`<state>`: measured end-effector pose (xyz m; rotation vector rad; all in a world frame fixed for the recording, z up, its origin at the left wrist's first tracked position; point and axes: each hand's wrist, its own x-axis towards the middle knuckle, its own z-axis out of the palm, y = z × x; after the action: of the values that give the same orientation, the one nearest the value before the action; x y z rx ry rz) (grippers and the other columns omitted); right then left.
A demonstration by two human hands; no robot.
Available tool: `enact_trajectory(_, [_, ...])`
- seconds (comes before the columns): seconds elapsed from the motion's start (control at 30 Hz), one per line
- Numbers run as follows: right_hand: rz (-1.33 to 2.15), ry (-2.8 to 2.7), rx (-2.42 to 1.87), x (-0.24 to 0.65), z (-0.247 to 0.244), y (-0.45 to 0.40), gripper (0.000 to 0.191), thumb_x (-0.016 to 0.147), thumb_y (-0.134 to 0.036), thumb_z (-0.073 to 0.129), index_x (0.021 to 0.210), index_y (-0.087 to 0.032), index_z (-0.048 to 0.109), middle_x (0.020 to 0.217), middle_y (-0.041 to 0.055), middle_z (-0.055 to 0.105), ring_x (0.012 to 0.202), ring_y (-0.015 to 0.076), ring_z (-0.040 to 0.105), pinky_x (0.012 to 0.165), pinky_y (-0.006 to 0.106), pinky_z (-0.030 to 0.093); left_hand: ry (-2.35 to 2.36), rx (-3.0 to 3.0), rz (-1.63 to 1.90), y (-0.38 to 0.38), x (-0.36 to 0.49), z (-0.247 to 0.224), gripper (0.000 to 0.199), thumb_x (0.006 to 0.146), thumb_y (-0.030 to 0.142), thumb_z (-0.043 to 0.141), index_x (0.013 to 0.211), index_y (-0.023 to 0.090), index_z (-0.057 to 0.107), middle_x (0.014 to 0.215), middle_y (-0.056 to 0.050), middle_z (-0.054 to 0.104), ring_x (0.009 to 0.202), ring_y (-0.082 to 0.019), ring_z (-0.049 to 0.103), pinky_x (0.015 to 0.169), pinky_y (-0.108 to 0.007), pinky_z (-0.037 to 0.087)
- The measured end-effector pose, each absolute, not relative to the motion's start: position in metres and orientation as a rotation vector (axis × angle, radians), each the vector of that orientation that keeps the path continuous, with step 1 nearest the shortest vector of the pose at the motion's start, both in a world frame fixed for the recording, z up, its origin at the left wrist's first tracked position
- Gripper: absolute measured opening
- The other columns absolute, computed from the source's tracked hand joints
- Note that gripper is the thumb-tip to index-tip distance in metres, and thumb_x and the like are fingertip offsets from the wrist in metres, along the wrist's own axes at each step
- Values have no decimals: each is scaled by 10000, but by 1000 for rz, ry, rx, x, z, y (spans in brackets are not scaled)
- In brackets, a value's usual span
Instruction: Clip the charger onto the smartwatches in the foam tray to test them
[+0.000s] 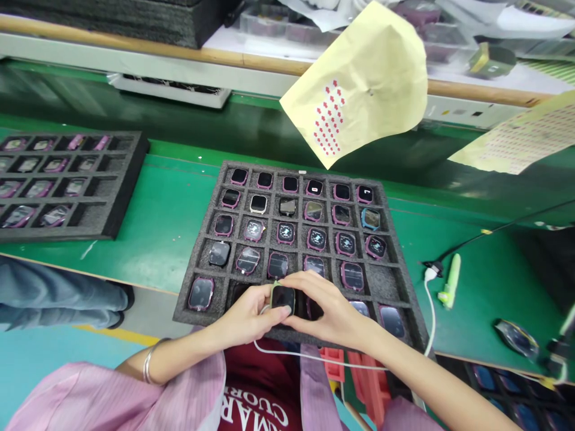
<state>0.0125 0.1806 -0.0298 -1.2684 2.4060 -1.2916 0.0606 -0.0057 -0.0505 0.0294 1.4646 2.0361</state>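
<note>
Between my two hands is a smartwatch with a green case and a dark screen. My left hand grips its left side, thumb on the screen's lower edge. Fingers of my right hand close round its top and right side. From near my left fingers a white cable runs below the hands to the right. Beneath is a grey foam tray whose compartments hold several watch cases, mostly purple-rimmed. Some in the middle row, such as one watch, show lit faces. My hands cover part of the front rows.
Another foam tray with purple watch parts lies left on the green table. At right are a black cable with a white plug, a green pen-like tool and a dark oval object. A yellow sticker sheet hangs from the shelf.
</note>
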Motion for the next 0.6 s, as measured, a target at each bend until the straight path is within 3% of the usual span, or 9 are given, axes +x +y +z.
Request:
enact_trajectory(0.2, [-1303, 2405, -1262, 12, -29, 180, 401, 802, -292, 717, 1151, -185, 550, 991, 82, 677, 883, 215, 639, 799, 362, 498, 1464, 49, 2067, -5, 61, -52, 301, 841, 394, 624, 916, 121, 525, 606, 62, 417, 479, -43, 339, 452, -181, 264])
enact_trajectory(0.37, [-1324, 2389, -1258, 12, -30, 180, 408, 804, -303, 718, 1156, -186, 548, 980, 82, 676, 880, 217, 636, 806, 372, 499, 1464, 18, 2032, -6, 61, -51, 336, 831, 432, 625, 934, 127, 529, 583, 70, 392, 445, -47, 311, 429, -191, 233])
enact_trajectory(0.6, [-1369, 2381, -1259, 14, -32, 180, 399, 807, -309, 719, 1150, -190, 555, 971, 85, 678, 867, 221, 637, 792, 378, 505, 1522, 27, 2037, -7, 62, -56, 321, 810, 438, 652, 833, 130, 564, 721, -2, 494, 580, -82, 398, 500, -202, 288])
